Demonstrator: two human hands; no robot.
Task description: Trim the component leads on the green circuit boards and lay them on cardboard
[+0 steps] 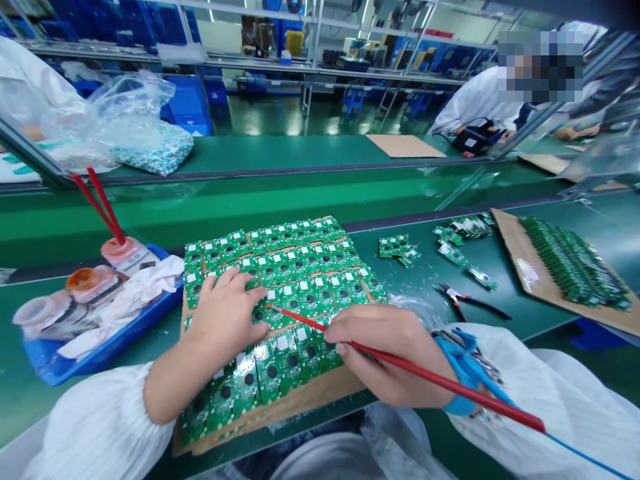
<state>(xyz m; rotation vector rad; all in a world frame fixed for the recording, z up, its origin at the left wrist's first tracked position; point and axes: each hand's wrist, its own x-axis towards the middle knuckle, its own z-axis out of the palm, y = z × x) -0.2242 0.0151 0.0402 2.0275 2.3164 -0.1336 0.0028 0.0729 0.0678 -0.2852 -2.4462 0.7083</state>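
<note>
Rows of green circuit boards (295,363) with white squares and round black parts lie on a sheet of cardboard (300,400). My left hand (225,310) rests over the boards, its fingers spread and nothing gripped. In my right hand (390,353) is a thin red paintbrush (430,379), held like a pen. The brush tip points left and meets a board beside my left fingers; whether it touches cannot be made out exactly. A blue wrist strap (463,370) with a blue cord circles my right wrist.
A blue tray (125,323) with bottles and white cloth stands left, red-handled tools upright in one bottle. Pliers (465,303), loose boards (400,248) and cardboard (520,260) bearing stacked boards lie right. Across the bench are a plastic bag (150,143) and people in white sleeves.
</note>
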